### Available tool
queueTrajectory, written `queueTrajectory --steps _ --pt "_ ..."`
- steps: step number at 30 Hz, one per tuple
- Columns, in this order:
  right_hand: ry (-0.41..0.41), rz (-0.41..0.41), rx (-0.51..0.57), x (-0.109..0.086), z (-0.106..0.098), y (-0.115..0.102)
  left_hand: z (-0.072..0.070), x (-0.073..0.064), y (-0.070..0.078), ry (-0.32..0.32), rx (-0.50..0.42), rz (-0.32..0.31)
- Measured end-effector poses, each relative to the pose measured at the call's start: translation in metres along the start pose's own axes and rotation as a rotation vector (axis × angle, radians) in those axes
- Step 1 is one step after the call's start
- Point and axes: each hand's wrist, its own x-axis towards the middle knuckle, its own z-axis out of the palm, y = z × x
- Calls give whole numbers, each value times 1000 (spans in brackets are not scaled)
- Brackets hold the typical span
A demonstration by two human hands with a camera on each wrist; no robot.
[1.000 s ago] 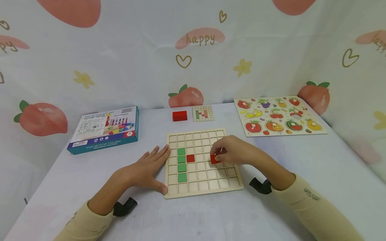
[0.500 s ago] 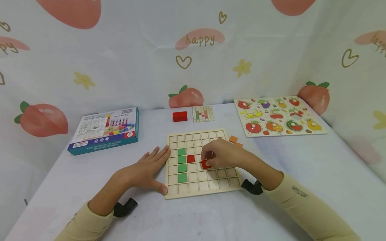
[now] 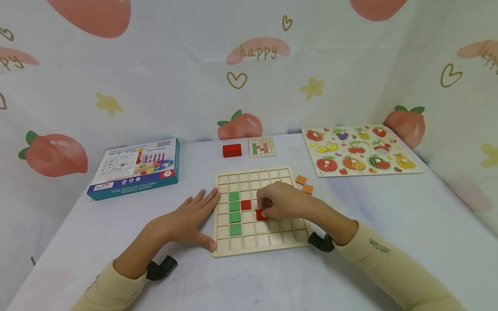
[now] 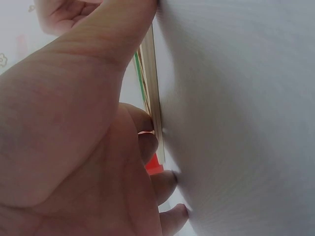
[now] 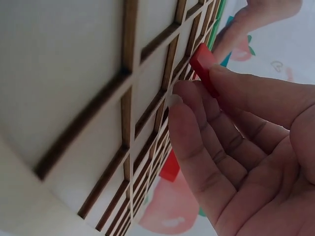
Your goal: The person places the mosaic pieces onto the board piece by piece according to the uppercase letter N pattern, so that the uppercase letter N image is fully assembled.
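A wooden grid board (image 3: 268,239) lies at the middle of the table. Four-sided green tiles (image 3: 234,217) fill a column of its cells, and one red tile (image 3: 245,204) sits in a cell just right of them. My right hand (image 3: 284,201) pinches another red tile (image 3: 261,214) over the board's middle; in the right wrist view that red tile (image 5: 203,66) is tilted between thumb and fingers. My left hand (image 3: 186,222) rests flat at the board's left edge, fingers spread, thumb and fingertips touching the rim.
Behind the board are a red block (image 3: 232,150) and a small pattern card (image 3: 262,147). Two orange tiles (image 3: 307,189) lie off the board's right edge. A boxed bead set (image 3: 134,168) stands at the left, a fruit puzzle board (image 3: 359,151) at the back right.
My right hand has moved left and slightly toward me with the red tile, and the orange tiles beside the board have come into view. My left hand has stayed in place.
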Motion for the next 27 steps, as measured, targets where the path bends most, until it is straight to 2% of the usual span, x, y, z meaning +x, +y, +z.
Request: queueTrajectory --steps 4,8,12,15,18,23,27 --pt "-9 10 -18 4 1 -1 0 0 0 -3 -5 -2" --pt "-9 55 -36 7 4 -3 1 0 0 -6 -5 -3" --pt "1 84 -151 6 9 -9 1 0 0 -12 0 -12" --pt "9 46 -278 1 12 -15 0 0 0 -9 1 -5" --pt "30 -25 -348 -6 14 -18 0 0 0 -8 6 -4" --pt "14 -92 -296 -16 13 -15 0 0 0 -14 1 -7" --pt "26 -61 -245 -25 11 -8 1 0 1 -13 -2 -6"
